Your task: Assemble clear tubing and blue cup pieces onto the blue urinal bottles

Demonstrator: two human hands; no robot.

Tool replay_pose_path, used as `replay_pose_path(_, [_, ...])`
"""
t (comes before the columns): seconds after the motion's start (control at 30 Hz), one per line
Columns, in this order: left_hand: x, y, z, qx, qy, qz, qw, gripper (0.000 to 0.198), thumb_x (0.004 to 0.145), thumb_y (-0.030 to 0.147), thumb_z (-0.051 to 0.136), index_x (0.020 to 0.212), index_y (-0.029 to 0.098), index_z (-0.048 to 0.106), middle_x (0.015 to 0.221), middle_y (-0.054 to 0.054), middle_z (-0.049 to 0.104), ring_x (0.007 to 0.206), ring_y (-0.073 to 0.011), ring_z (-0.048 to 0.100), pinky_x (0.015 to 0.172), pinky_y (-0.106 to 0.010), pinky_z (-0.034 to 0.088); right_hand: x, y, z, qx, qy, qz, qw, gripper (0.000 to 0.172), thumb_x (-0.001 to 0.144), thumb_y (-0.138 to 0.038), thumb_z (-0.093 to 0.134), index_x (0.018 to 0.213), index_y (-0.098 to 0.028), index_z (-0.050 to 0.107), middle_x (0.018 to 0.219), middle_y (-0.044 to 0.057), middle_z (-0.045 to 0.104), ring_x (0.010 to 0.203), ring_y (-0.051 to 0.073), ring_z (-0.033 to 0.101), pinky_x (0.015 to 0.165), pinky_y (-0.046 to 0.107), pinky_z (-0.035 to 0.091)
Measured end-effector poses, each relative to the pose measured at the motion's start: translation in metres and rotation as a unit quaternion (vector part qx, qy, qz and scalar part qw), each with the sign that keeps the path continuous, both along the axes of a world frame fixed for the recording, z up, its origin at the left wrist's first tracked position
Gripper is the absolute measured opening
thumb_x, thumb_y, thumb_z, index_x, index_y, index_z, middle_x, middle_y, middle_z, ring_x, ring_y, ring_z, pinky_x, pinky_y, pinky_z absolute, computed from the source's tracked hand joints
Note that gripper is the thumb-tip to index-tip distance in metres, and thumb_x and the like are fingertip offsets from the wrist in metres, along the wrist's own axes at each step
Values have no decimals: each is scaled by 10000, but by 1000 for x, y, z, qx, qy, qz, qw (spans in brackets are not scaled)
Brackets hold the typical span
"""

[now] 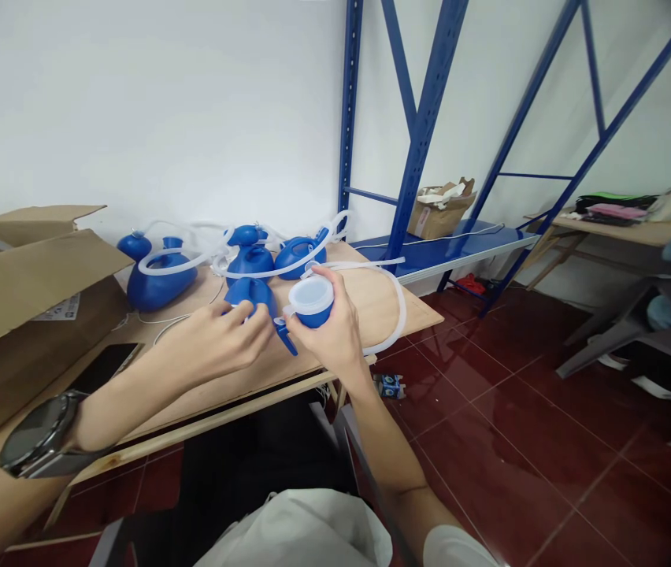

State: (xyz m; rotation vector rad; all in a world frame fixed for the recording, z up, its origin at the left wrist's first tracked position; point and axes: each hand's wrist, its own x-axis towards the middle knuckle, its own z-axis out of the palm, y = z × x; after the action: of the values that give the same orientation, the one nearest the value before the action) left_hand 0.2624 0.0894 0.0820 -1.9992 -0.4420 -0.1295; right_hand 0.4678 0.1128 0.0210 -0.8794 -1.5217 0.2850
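Observation:
My right hand (339, 331) is wrapped round a small blue cup (315, 317) with a translucent white lid (311, 293), tilted so that the lid faces up. A clear tube (402, 303) loops out to the right behind this hand. To the left, my left hand (232, 335) has its fingers curled and pinched together; what they hold, if anything, is hidden. Just beyond it is a blue plastic bottle (258, 290), partly covered by the fingers. A blue strip-like piece (286, 339) hangs between both hands, beside the cup.
More blue bottles with tubes, such as the left one (161, 287), stand along the back of the wooden table (412, 311). An open cardboard box (34, 315) and a black phone (112, 364) are at left. A blue rack (424, 130) rises behind the table's right end.

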Motion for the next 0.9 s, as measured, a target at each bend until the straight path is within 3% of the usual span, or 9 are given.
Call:
replay_pose_path(0.2, [5, -3, -3, 37, -52, -21, 998, 147, 974, 69, 585, 926, 151, 698, 893, -70, 700, 733, -181, 594, 589, -304, 431, 2, 1, 0, 0, -5, 1, 1000, 646, 792, -301, 781, 1387, -247, 534, 1295, 92, 696, 1184, 296, 689, 1021, 450, 578])
replay_pose_path(0.4, [10, 0, -1, 6, -20, -14, 1000, 211, 917, -23, 570, 846, 152, 664, 769, -38, 623, 672, -186, 540, 559, -317, 396, 1, 1, -1, -2, -11, -9, 1000, 645, 776, -290, 786, 1374, -247, 548, 1275, 86, 708, 1173, 293, 694, 1004, 438, 585])
replay_pose_path(0.7, [5, -1, -11, 0, -13, -6, 1000, 234, 889, -43, 573, 800, 170, 606, 719, -11, 538, 621, -184, 500, 561, -339, 364, 4, 0, 1, 29, 2, -22, 999, 627, 780, -297, 790, 1357, -244, 549, 1314, 100, 689, 1196, 296, 683, 1028, 449, 577])
replay_pose_path(0.9, [6, 0, -11, -37, -38, -49, 997, 272, 873, -90, 531, 820, 173, 573, 716, 7, 532, 602, -162, 476, 565, -331, 339, 6, -4, 2, 42, -2, -39, 998, 573, 790, -315, 786, 1311, -241, 559, 1254, 101, 701, 1171, 291, 685, 1009, 442, 579])
